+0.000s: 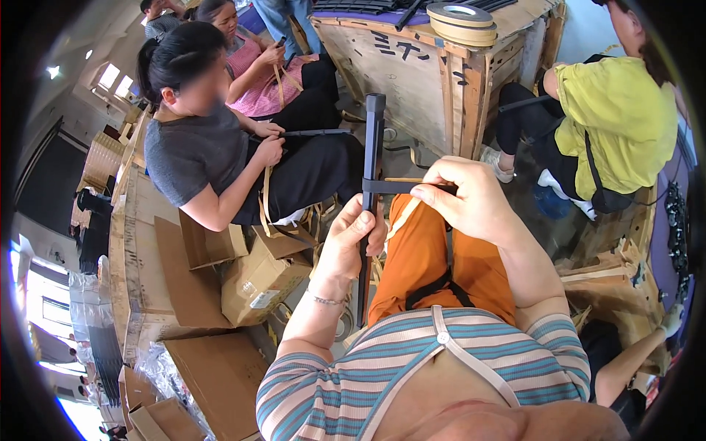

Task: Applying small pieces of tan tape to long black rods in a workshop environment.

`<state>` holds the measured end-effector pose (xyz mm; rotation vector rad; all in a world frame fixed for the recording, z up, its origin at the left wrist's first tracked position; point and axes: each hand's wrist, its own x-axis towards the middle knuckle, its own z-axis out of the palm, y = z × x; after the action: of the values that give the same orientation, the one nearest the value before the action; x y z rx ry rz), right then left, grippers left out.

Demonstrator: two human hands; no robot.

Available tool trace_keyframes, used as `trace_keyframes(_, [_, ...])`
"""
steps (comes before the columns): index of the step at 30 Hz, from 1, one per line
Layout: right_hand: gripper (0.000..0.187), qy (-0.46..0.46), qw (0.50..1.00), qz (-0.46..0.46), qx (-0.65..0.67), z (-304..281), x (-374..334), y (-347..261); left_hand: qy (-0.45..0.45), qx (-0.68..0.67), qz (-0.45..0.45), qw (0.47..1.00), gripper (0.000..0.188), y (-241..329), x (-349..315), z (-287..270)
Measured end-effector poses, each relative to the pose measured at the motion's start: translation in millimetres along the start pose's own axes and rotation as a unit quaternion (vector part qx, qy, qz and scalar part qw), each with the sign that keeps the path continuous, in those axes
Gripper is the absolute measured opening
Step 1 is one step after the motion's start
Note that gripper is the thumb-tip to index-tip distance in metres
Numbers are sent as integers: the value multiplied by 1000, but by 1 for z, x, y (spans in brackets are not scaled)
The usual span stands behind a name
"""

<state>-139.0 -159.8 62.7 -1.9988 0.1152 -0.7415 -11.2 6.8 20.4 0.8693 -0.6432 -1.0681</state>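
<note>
My left hand [351,234] is closed around a long black bar [374,136], held upright over my lap. The bar's upper end is a thicker, faceted piece. A flat black strip [393,187] runs across the bar just above my left fingers, seemingly against or around it. My right hand [471,197] pinches the strip's other end between thumb and fingers, stretched out to the right. A thin tan strip [403,179] shows beside the black one, and a pale ribbon [402,218] hangs below my right thumb. The bar's lower part passes behind my left hand toward my lap.
Tape rolls [462,28] are stacked on a wooden crate [401,77] ahead. A person in grey [198,147] sits close at left; another in yellow [614,132] sits at right. Cardboard boxes [265,275] stand at left. A gloved hand [673,321] shows at far right.
</note>
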Motion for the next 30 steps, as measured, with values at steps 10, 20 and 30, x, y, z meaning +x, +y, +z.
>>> trace_keyframes(10, [15,10,1000,27,-5,-8,-6,6,12,-5,-22,1000,40,12,-8,-12])
trace_keyframes(20, [25,10,997,68,38,-8,-7,6,30,28,-28,999,44,12,-11,-8])
trace_keyframes(30, [28,17,997,64,35,-9,-9,24,28,-6,-21,999,53,7,-11,-15])
